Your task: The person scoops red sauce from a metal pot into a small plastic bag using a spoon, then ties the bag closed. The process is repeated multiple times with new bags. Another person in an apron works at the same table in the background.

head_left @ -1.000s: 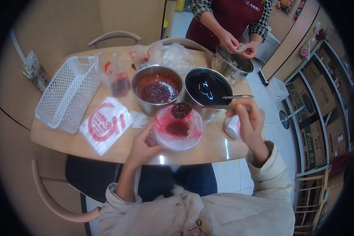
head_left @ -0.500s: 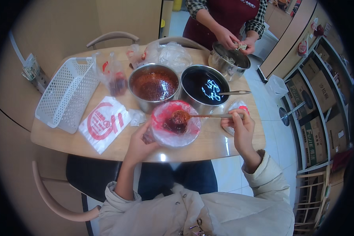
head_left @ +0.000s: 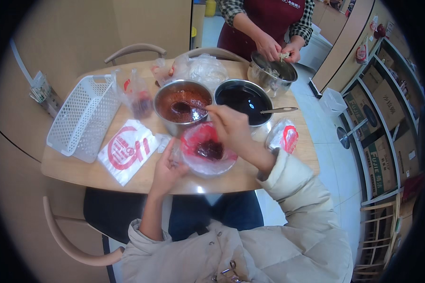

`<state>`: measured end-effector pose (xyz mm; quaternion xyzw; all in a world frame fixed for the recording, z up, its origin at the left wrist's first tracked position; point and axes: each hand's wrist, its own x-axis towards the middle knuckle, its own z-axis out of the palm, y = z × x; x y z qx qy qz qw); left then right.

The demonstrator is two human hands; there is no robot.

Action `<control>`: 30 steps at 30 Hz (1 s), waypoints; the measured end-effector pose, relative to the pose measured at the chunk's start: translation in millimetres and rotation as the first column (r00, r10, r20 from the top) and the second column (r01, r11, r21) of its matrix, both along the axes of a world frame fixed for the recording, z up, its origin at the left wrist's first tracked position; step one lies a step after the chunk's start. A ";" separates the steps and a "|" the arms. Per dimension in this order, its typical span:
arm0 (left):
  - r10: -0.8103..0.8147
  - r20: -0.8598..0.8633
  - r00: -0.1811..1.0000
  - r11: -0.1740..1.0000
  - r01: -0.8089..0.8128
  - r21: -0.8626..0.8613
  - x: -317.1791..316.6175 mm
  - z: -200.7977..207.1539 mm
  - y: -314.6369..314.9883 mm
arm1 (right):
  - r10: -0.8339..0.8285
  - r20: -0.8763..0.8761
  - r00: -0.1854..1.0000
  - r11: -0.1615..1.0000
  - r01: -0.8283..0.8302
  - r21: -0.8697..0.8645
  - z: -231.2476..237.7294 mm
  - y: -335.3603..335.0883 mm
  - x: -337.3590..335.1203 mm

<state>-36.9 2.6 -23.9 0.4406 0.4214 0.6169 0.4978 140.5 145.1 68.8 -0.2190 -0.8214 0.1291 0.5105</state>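
Observation:
My right hand [head_left: 231, 127] is closed on the handle of a ladle [head_left: 197, 106], whose bowl dips into thick red chili sauce in a steel pot [head_left: 161, 120]. Nearer to me stands a bowl lined with a red and white plastic bag [head_left: 217, 165], with dark red sauce pooled at its bottom. My left hand [head_left: 164, 167] holds the left side of this bowl, its thumb and fingers around the plastic edge. Beside the chili pot, a second steel pot [head_left: 265, 123] contains dark liquid, and another ladle [head_left: 281, 110] rests in it, its handle over the right rim.
A white perforated basket [head_left: 56, 137] and a printed plastic bag [head_left: 126, 148] lie left. Wrapped packages [head_left: 283, 137] sit right. Across the table, a person's hands [head_left: 281, 51] handle pale pieces over a steel pot [head_left: 288, 84]. Clear bags [head_left: 205, 68] lie behind the pots.
My right hand has carried the ladle left and away from me, from the lined bowl into the chili pot. My left hand's grip has shifted slightly at the bowl's side.

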 end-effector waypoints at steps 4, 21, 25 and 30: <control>-0.042 0.010 0.999 0.998 0.043 -0.056 2.9 1.0 -3.2 | -0.032 0.028 0.999 0.998 0.033 -0.049 -3.5 -13.0 9.6; 0.515 -0.140 0.846 0.857 -0.506 0.100 47.3 32.6 29.8 | -0.043 -0.332 0.942 0.543 -0.257 -0.800 -74.8 -60.0 60.8; 0.499 -0.317 0.806 0.863 -0.429 0.269 44.9 32.3 23.0 | -0.069 -0.402 0.913 0.549 -0.302 -0.779 -85.6 -59.8 58.9; 0.602 -0.459 0.653 0.760 -0.292 0.581 38.0 16.7 0.4 | -0.081 -0.403 0.911 0.508 -0.311 -0.804 -82.3 -62.2 59.8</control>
